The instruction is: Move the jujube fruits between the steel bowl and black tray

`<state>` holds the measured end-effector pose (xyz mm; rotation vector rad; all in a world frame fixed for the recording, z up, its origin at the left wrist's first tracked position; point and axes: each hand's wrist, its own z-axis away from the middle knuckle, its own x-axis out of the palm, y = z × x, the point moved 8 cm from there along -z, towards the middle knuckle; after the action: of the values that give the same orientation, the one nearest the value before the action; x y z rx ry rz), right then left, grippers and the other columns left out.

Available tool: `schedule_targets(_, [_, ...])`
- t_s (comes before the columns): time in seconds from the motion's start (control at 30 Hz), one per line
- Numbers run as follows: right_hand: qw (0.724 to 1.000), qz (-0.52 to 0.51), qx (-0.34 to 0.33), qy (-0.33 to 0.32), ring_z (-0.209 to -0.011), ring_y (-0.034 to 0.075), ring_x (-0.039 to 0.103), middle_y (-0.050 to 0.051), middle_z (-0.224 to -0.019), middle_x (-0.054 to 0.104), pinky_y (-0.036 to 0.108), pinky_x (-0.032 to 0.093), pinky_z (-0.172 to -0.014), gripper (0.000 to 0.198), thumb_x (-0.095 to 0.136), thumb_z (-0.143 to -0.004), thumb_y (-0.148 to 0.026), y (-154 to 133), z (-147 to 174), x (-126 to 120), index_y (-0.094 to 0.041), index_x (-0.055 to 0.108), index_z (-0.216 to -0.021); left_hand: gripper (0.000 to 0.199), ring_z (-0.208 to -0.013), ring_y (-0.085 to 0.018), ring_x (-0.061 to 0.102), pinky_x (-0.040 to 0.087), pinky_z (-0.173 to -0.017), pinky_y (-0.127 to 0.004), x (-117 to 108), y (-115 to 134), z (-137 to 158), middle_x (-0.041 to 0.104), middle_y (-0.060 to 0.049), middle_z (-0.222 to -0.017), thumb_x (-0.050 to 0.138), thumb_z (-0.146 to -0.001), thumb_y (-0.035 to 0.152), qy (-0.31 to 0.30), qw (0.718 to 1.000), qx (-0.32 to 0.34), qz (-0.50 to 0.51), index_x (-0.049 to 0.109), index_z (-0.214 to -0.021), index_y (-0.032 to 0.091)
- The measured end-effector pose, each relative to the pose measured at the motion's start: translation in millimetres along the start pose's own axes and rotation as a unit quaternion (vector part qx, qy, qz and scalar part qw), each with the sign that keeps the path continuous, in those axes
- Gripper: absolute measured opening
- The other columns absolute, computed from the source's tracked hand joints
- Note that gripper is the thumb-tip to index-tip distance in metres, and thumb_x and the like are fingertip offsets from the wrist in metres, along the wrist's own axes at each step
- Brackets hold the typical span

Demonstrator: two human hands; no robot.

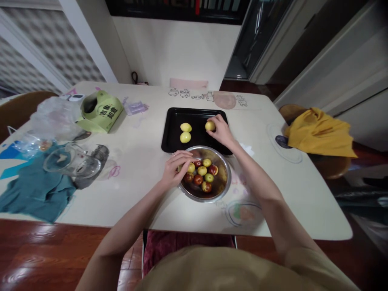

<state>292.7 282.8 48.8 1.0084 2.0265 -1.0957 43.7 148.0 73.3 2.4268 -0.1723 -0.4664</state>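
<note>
A yellow-green jujube (210, 126) is pinched between the thumb and fingers of my right hand (220, 130), at the right part of a black baking tray (198, 115). Two more yellow-green jujubes, an upper one (186, 127) and a lower one (185, 137), lie left of it on the tray. My left hand (176, 167) reaches over the left rim of a steel bowl (224, 188), thumb and fingers drawn together among the fruit; what they grip is hidden. In the bowl sit several jujubes (202, 171), some yellow-green, others red-brown.
To the left are a green paper bag (104, 115), clear plastic bags (54, 119), a glass pitcher (75, 161) lying on its side and a teal cloth (36, 188). A yellow cloth (321, 131) hangs over a chair at right. Drawings mark the white table (130, 206).
</note>
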Motion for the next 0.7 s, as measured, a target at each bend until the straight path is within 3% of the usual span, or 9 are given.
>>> schedule_targets(0.1, [0.995,-0.092,-0.033,0.035,-0.105,0.029,0.066,0.011,-0.121,0.062,0.044,0.061,-0.086,0.039,0.077,-0.084,-0.024,-33,25,-33,-0.023,0.066,-0.122,0.027,-0.104,-0.025,0.075,0.059,-0.095,-0.046,-1,0,0,0.082,-0.01,-0.098,0.054,-0.11,0.026,0.015,1.0,-0.006,-0.002,0.08,-0.106,0.019])
schedule_targets(0.23, [0.983,-0.174,-0.05,-0.014,-0.104,0.027,0.068,0.009,-0.117,0.066,0.039,0.061,-0.083,0.035,0.078,-0.088,-0.032,-83,66,-54,-0.025,0.065,-0.119,0.027,-0.103,-0.025,0.074,0.059,-0.094,-0.045,-2,1,1,0.081,-0.01,-0.097,0.054,-0.11,0.026,0.021,1.0,-0.008,-0.008,0.08,-0.104,0.018])
schedule_targets(0.43, [0.961,-0.235,-0.067,-0.126,-0.102,0.026,0.068,0.008,-0.115,0.065,0.04,0.061,-0.086,0.031,0.075,-0.093,-0.032,-122,104,-35,-0.025,0.061,-0.12,0.025,-0.101,-0.024,0.074,0.058,-0.092,-0.044,-4,3,2,0.081,-0.009,-0.095,0.055,-0.109,0.024,0.034,0.999,0.01,-0.023,0.079,-0.103,0.018])
schedule_targets(0.7, [0.961,-0.209,-0.113,-0.144,-0.121,0.031,0.067,0.012,-0.128,0.065,0.05,0.059,-0.105,0.042,0.072,-0.097,-0.031,-127,105,-26,-0.027,0.061,-0.137,0.026,-0.102,-0.024,0.074,0.059,-0.092,-0.045,-4,2,2,0.081,-0.009,-0.095,0.055,-0.109,0.026,0.034,0.999,0.007,-0.031,0.08,-0.104,0.019])
